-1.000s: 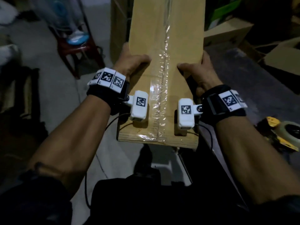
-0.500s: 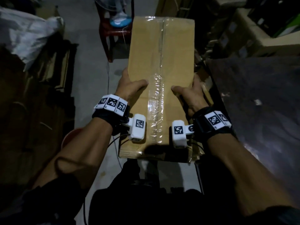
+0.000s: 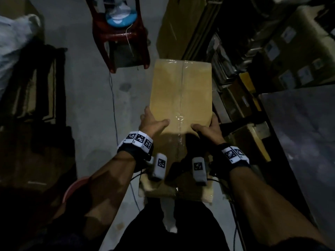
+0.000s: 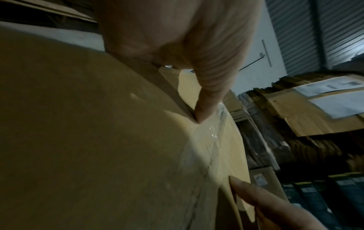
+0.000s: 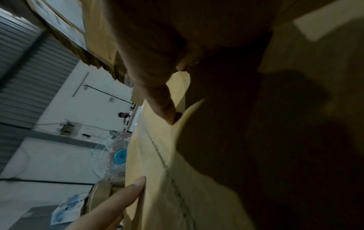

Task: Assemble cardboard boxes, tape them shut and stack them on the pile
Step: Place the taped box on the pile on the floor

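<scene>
A long brown cardboard box (image 3: pixel 181 95) with clear tape along its middle seam is held out in front of me, above the floor. My left hand (image 3: pixel 153 122) grips its left edge, thumb lying on the top face, fingers hidden down the side. My right hand (image 3: pixel 208 126) grips the right edge the same way. In the left wrist view the left thumb (image 4: pixel 208 101) presses the box top (image 4: pixel 98 140) beside the tape. In the right wrist view the right thumb (image 5: pixel 161 105) rests on the box (image 5: pixel 157 179).
A red plastic stool (image 3: pixel 119 37) with a blue-hubbed fan (image 3: pixel 120 13) stands ahead on the grey concrete floor. Stacked cartons and flattened cardboard (image 3: pixel 235 73) line the right side. A dark table top (image 3: pixel 299 134) is at right. Dark cardboard stacks (image 3: pixel 34 84) sit at left.
The box has come down and away from my face, so its whole top now shows. My view has swung left towards the stool; both hands keep their grip.
</scene>
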The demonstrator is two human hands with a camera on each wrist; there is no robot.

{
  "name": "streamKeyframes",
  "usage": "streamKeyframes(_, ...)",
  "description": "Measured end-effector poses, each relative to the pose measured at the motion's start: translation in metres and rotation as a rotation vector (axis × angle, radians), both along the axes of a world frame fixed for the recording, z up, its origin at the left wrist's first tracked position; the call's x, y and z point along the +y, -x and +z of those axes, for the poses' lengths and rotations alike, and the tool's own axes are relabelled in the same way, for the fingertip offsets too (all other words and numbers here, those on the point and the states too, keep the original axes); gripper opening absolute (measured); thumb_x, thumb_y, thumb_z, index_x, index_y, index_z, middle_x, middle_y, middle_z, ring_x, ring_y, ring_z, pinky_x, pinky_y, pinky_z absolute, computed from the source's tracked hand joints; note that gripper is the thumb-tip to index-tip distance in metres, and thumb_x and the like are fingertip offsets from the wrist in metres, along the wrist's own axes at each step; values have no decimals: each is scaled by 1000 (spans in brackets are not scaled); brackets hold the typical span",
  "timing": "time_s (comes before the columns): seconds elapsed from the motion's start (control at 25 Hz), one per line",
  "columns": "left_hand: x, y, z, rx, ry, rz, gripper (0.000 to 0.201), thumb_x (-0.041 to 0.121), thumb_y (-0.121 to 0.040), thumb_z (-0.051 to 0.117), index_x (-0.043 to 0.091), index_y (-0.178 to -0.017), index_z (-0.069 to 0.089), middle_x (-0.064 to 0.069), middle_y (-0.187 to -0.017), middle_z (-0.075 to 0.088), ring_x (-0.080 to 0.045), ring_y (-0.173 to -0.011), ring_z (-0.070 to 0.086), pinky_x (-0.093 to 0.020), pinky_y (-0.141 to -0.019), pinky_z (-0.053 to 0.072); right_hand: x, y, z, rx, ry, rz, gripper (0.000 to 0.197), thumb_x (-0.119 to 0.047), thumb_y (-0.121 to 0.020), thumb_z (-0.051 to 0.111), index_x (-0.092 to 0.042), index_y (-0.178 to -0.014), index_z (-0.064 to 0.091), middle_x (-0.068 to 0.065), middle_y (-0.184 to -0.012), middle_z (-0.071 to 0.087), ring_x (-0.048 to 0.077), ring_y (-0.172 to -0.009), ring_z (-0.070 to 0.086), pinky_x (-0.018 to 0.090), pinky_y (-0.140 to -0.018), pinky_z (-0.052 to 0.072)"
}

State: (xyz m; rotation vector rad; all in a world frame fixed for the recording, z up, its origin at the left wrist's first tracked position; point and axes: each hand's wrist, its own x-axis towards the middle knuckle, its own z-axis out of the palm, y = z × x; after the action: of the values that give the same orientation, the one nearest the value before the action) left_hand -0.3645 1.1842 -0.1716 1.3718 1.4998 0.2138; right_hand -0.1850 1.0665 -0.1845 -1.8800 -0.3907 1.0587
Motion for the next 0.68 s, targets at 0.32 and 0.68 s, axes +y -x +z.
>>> streamKeyframes(0.32,107,-90,-132,-23,-7,61,108,50,-57,71,23,-148,20,-11,-146,40,-34,-128,46,-47,-106,41,124,-92,-127,-46,-48,67,92,-26,-63,84,-29,-144,41,-6,-122,62,21,-113,59,44,-103,48)
streamKeyframes(0.68,221,-164,-412,40,-120,37,101,49,-71,69,18,-149,13,-14,-146,39,-37,-125,48,-45,-103,44,252,-164,-409,-10,-121,-9,79,-11,-63,81,-27,-134,51,3,-109,70,29,-101,68,50,-87,59)
